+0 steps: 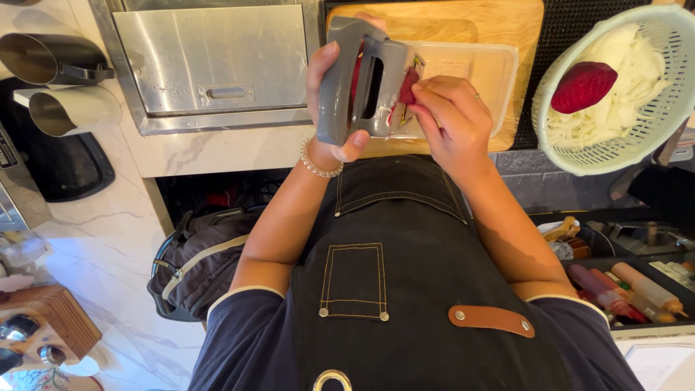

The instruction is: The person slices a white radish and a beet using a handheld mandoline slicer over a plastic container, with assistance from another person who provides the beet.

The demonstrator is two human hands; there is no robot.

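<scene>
Left hand (329, 108) wraps the grey handheld slicer (362, 80), fingers over the top edge, thumb hooked under the bottom, tool held up above the table edge and tilted toward the body. Right hand (450, 119) pinches a small dark red beet piece (409, 85) between fingertips, pressed against the slicer's right face next to the blade slot. Both hands closed on their things; slicer and beet touch.

Handling, judged: slicer looks like stiff plastic, light, one-hand grip around its frame works, keep fingers off the slot. Beet piece is small, wet and likely slippery, firm but easy to lose; only fingertip hold possible, close to the blade, so cut risk.

Just beyond the hands sits a clear plastic container (478, 72) on a wooden cutting board (507, 22). Further right of the right hand, a pale green colander (579, 152) holds white sliced strips and a larger peeled beet chunk (583, 85). Left of the left hand, a steel drawer front (217, 58) and two metal cups (65, 108). Beaded bracelet (318, 168) on left wrist.
</scene>
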